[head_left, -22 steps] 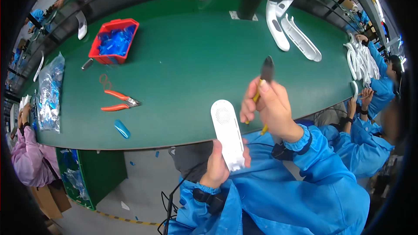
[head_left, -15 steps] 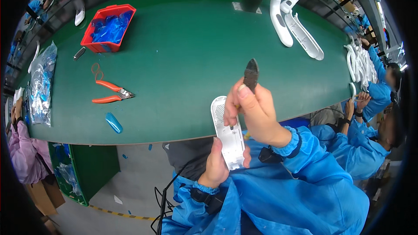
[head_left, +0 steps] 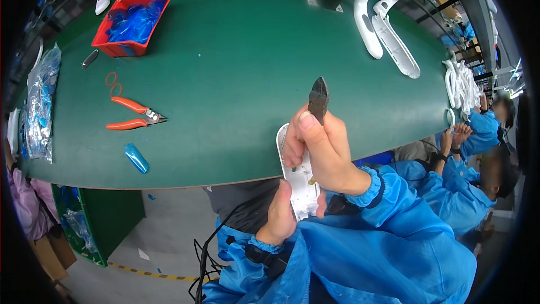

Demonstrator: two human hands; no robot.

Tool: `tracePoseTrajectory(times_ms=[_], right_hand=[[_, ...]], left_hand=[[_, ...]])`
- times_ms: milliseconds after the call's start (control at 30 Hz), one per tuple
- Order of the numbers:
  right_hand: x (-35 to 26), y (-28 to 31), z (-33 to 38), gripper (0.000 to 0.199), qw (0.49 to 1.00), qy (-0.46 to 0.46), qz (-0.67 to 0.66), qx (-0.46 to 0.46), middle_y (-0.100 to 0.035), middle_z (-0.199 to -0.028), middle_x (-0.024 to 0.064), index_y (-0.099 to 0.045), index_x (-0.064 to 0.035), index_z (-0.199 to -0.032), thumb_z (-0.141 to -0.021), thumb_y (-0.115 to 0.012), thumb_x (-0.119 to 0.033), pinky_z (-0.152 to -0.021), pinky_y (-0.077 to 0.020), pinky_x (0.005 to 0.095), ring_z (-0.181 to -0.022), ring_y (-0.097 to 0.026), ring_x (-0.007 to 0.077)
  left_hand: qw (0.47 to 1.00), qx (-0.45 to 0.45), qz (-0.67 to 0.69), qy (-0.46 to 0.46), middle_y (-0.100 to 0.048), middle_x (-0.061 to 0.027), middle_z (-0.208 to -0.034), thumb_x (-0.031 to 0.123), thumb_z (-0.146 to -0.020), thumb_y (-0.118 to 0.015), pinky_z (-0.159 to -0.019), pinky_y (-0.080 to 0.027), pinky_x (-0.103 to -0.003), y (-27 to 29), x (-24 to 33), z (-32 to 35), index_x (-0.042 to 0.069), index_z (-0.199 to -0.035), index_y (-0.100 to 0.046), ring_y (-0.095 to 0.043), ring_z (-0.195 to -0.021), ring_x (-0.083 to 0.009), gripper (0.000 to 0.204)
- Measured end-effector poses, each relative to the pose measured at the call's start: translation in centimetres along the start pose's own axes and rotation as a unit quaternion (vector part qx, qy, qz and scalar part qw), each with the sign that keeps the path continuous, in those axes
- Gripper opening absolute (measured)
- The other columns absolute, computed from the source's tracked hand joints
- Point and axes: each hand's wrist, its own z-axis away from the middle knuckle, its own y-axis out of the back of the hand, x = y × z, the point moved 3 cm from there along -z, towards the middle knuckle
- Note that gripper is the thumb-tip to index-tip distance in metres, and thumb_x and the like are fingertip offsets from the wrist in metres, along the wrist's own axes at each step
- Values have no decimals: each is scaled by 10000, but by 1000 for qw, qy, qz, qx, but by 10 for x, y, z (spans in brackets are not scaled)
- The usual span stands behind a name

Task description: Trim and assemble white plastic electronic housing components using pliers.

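My left hand (head_left: 279, 214) is closed around the lower end of a white plastic shell (head_left: 304, 189), thumb on one side and fingertips on the other. The shell's hollow inner face is turned up, and it is tilted above the table's near edge. Over it, my right hand (head_left: 326, 155) grips what look like dark-headed pliers (head_left: 318, 100), pointed head upward. Their handle ends point down at the shell's inside; my fingers hide most of the handles and the shell's upper part. Whether the ends touch the shell, I cannot tell.
On the green table (head_left: 236, 39) lie orange-handled cutters (head_left: 138, 115), a blue glossy piece (head_left: 136, 159), and a red bin (head_left: 118, 49) of blue film. White shell parts (head_left: 388, 39) lie at the far right. A clear bag (head_left: 42, 110) is at left; co-workers (head_left: 467, 191) sit at right.
My right hand has shifted slightly down and left, with the pliers' handle ends lower over the shell. The tabletop items appear shifted left as the view turned.
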Motion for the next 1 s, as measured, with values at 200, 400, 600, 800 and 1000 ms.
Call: tracePoseTrajectory(times_ms=[200,400,600,800,1000], right_hand=[[2,-1,-1,323,1000,3,2,15,-464,-656,52,-422,-42,-871,-1053,-417,-308,-530,-461,300,-553,-478,134],[6,-5,4,298,998,33,-1,46,-461,-659,54,-427,-30,-903,-1053,-416,-287,-528,-456,300,-557,-476,132],[6,-4,8,284,995,61,53,55,-460,-667,65,-423,-25,-906,-1051,-413,-269,-526,-457,308,-560,-475,137],[-2,10,2,312,997,39,-10,68,-457,-664,61,-419,-36,-883,-1049,-426,-301,-526,-479,319,-550,-474,139],[-2,12,3,320,997,17,35,61,-444,-651,41,-424,-42,-869,-1047,-441,-307,-527,-484,304,-545,-486,129]], left_hand=[[1000,-9,20,8,-601,-117,-853,590,-1019,-140,-660,-478,-296,-2,2,2,-28,-1171,-494,-590,-712,-186,729],[1000,1,-24,9,-633,-137,-814,622,-1000,-93,-624,-508,-330,2,-1,3,-14,-1141,-520,-624,-680,-225,779],[1000,1,14,6,-621,-114,-845,588,-1020,-116,-674,-484,-299,0,-1,2,-21,-1115,-526,-607,-735,-185,741],[1000,23,15,11,-613,-110,-862,599,-1019,-139,-704,-483,-304,-3,1,4,-15,-1115,-524,-602,-742,-185,731],[1000,5,-1,3,-604,-101,-826,595,-1022,-148,-692,-463,-296,-1,1,2,-9,-1064,-536,-592,-733,-181,719]])
